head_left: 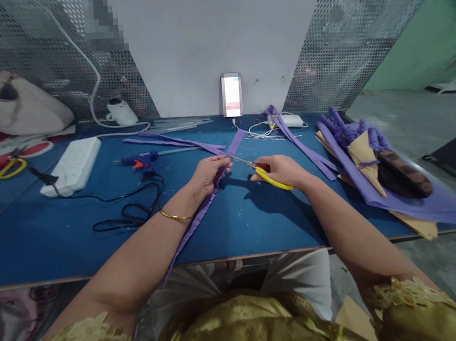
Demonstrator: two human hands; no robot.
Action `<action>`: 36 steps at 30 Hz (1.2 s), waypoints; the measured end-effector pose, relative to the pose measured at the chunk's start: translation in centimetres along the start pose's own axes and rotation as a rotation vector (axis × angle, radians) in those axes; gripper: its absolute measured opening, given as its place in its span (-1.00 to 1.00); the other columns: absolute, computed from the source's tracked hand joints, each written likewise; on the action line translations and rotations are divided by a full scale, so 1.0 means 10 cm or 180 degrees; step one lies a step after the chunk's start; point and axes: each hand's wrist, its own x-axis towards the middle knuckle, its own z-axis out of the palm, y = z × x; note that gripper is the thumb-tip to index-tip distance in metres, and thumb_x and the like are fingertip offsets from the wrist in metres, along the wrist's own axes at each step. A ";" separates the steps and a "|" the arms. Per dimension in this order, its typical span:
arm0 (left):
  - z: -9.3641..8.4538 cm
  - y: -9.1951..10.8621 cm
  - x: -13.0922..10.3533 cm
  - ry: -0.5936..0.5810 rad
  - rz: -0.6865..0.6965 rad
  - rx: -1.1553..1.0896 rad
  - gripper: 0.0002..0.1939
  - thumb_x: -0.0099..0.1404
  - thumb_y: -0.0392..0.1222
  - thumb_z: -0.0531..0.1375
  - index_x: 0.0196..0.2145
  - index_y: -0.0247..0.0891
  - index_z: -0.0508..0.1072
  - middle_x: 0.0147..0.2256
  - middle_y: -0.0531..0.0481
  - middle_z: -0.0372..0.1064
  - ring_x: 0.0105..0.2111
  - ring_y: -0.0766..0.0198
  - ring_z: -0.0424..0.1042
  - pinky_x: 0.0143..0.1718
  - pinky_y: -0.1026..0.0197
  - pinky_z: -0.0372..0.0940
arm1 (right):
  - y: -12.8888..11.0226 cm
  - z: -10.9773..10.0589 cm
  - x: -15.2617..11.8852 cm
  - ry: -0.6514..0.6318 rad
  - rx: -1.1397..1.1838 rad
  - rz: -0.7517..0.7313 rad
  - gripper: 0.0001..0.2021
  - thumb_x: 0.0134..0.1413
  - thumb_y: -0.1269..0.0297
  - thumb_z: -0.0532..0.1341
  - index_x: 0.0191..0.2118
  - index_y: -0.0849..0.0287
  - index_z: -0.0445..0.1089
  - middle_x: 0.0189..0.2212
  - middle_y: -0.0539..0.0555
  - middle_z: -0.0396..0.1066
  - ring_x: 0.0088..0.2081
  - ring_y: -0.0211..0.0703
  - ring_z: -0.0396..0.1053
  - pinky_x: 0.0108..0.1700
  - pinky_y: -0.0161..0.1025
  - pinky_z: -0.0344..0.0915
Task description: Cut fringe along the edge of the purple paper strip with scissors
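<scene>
A blue tabletop (pixel 254 225) runs up to a pale back wall flanked by perforated metal screens. Near the middle of it, the left hand (pixel 208 172) pinches a long purple crepe-paper strip (pixel 199 213) between thumb and fingers, lifting its upper stretch off the surface so the blades can get at the edge; the rest of the strip trails down toward the near edge of the tabletop and hangs over it. The right hand (pixel 280 171) is closed through the loops of the yellow-handled scissors (pixel 265 174), whose blades point left and meet the strip just beside the left thumb. Holding so close to the cut probably keeps the soft paper taut.

More purple strips (pixel 172 141) lie fanned out on the far side, within reach. A blue hot-glue gun (pixel 140 160) rests to the left, its black cord (pixel 130 212) looped nearer, beside a white power strip (pixel 71 167). At the right, a bundle of purple flower stems wrapped in purple and brown paper (pixel 366 152) lies apart from the cutting. A second pair of yellow-handled scissors (pixel 11 167) sits at the far left.
</scene>
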 end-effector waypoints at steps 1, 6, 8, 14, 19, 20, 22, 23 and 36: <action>0.00 0.00 0.00 -0.0010 -0.0001 -0.0010 -0.99 0.11 -0.39 0.29 -0.43 -0.40 0.53 -0.56 -0.02 0.44 -0.64 0.45 0.32 -0.61 0.39 0.15 | 0.00 0.00 0.00 0.0015 -0.0033 0.0004 -0.62 0.06 -0.15 0.19 -0.27 0.08 0.43 -0.52 -0.04 0.36 -0.51 -0.27 0.15 -0.43 -0.28 -0.11; 0.01 0.01 -0.01 -0.0033 -0.0019 -0.0019 -0.98 0.16 -0.41 0.27 -0.41 -0.40 0.52 -0.55 0.00 0.43 -0.64 0.47 0.31 -0.61 0.41 0.14 | 0.00 0.00 -0.01 0.0095 -0.0166 0.0002 -0.61 0.07 -0.17 0.18 -0.26 0.07 0.43 -0.51 -0.03 0.38 -0.50 -0.26 0.15 -0.43 -0.28 -0.11; 0.01 0.02 -0.01 -0.0037 -0.0023 -0.0036 -0.99 0.17 -0.41 0.27 -0.41 -0.40 0.52 -0.55 0.00 0.43 -0.64 0.47 0.31 -0.60 0.41 0.15 | 0.01 0.00 -0.01 0.0142 -0.0217 0.0029 -0.60 0.07 -0.18 0.18 -0.25 0.07 0.43 -0.51 -0.03 0.38 -0.51 -0.26 0.15 -0.43 -0.28 -0.11; 0.00 0.01 -0.01 -0.0070 -0.0020 -0.0060 -0.98 0.19 -0.40 0.28 -0.41 -0.39 0.51 -0.55 0.02 0.42 -0.63 0.48 0.32 -0.60 0.42 0.15 | 0.01 -0.01 -0.01 0.0112 -0.0202 0.0067 -0.59 0.06 -0.20 0.19 -0.26 0.07 0.44 -0.52 -0.04 0.37 -0.50 -0.25 0.17 -0.43 -0.28 -0.11; -0.02 -0.03 0.04 -0.0041 0.0021 -0.0029 -0.97 0.15 -0.36 0.30 -0.42 -0.38 0.51 -0.54 0.01 0.43 -0.62 0.47 0.31 -0.60 0.41 0.15 | 0.00 -0.02 -0.01 0.0031 -0.0185 -0.0010 -0.60 0.06 -0.19 0.18 -0.26 0.07 0.43 -0.53 -0.04 0.36 -0.51 -0.26 0.15 -0.43 -0.27 -0.12; -0.02 -0.03 0.05 -0.0043 0.0038 -0.0025 -0.96 0.14 -0.35 0.31 -0.42 -0.37 0.51 -0.53 0.01 0.43 -0.62 0.46 0.31 -0.60 0.41 0.16 | 0.00 -0.02 -0.01 0.0034 -0.0190 -0.0026 -0.60 0.07 -0.18 0.18 -0.26 0.07 0.43 -0.52 -0.04 0.37 -0.51 -0.27 0.15 -0.43 -0.28 -0.12; -0.02 -0.04 0.05 -0.0040 0.0071 -0.0001 -0.94 0.10 -0.34 0.33 -0.43 -0.37 0.51 -0.53 0.02 0.43 -0.61 0.46 0.31 -0.60 0.41 0.16 | -0.01 -0.02 -0.01 0.0056 -0.0187 -0.0049 -0.61 0.08 -0.17 0.18 -0.26 0.07 0.43 -0.52 -0.04 0.37 -0.51 -0.27 0.15 -0.43 -0.27 -0.12; -0.02 -0.04 0.05 -0.0045 0.0082 0.0017 -0.93 0.08 -0.34 0.34 -0.43 -0.37 0.52 -0.53 0.02 0.43 -0.62 0.47 0.31 -0.60 0.41 0.15 | -0.01 -0.01 -0.01 0.0070 -0.0174 -0.0049 -0.62 0.08 -0.16 0.18 -0.26 0.08 0.43 -0.52 -0.04 0.37 -0.51 -0.27 0.15 -0.43 -0.27 -0.12; -0.01 -0.07 0.05 -0.0045 0.0106 0.0025 -0.89 -0.01 -0.32 0.36 -0.46 -0.37 0.54 -0.53 0.00 0.45 -0.62 0.46 0.30 -0.59 0.40 0.14 | -0.01 0.01 0.00 0.0029 -0.0099 -0.0054 -0.60 0.06 -0.18 0.19 -0.25 0.07 0.44 -0.53 -0.04 0.35 -0.52 -0.27 0.13 -0.43 -0.28 -0.11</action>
